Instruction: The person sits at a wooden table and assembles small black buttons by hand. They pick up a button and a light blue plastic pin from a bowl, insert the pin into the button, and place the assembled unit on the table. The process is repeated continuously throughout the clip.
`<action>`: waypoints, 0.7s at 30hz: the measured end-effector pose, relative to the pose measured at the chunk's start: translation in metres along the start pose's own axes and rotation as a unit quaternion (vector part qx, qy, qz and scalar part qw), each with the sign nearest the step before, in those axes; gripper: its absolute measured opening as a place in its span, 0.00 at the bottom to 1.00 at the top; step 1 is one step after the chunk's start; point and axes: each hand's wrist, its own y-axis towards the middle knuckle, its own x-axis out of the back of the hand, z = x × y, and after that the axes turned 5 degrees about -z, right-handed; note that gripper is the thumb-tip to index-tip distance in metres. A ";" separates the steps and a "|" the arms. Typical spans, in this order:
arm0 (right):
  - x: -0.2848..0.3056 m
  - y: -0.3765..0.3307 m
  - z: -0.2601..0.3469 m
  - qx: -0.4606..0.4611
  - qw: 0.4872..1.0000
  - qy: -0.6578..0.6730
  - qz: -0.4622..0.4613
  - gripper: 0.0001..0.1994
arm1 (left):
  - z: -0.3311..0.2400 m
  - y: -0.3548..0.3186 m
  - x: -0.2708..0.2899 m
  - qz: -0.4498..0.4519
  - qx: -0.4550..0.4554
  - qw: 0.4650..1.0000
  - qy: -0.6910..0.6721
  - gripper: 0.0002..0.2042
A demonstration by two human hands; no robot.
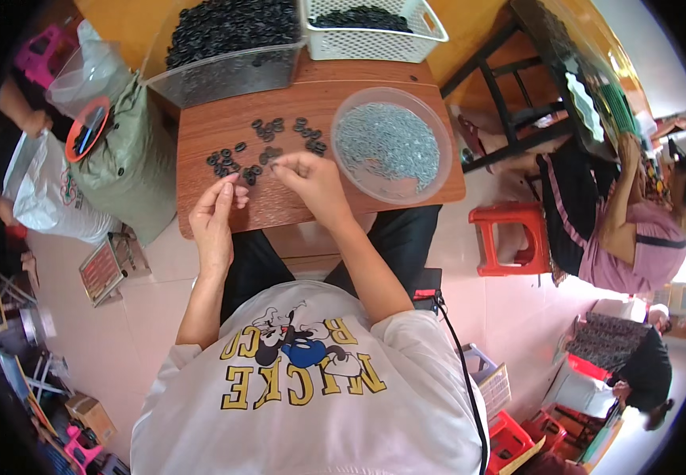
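**Tiny parts, pinched at the counter**

So, small black rubber rings are scattered on the brown wooden counter. The right hand is pinched on something tiny; the left hand's fingers are together, contents unclear. Probably best kept low, near the clear round bowl of grey metal bits.

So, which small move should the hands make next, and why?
Probably the right hand reaches to the black rings scattered just ahead on the wooden table. Both hands hover pinched together there; the left hand seems to hold something tiny.
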 end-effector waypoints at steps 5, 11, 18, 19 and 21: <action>0.054 -0.061 -0.022 -0.075 0.985 0.153 -0.002 0.06 | -0.037 -0.004 -0.085 0.138 -0.090 0.970 0.178 0.08; 0.081 -0.118 -0.068 -0.110 0.965 0.230 -0.064 0.06 | -0.009 0.011 -0.184 0.420 -0.241 0.824 0.293 0.06; 0.105 -0.146 -0.074 -0.118 0.953 0.263 -0.095 0.06 | 0.031 0.018 -0.235 0.513 -0.280 0.701 0.408 0.04; 0.108 -0.147 -0.074 -0.112 0.953 0.262 -0.100 0.06 | 0.031 0.017 -0.237 0.515 -0.269 0.690 0.432 0.04; 0.112 -0.147 -0.073 -0.100 0.955 0.260 -0.107 0.06 | 0.033 0.016 -0.238 0.512 -0.279 0.693 0.423 0.05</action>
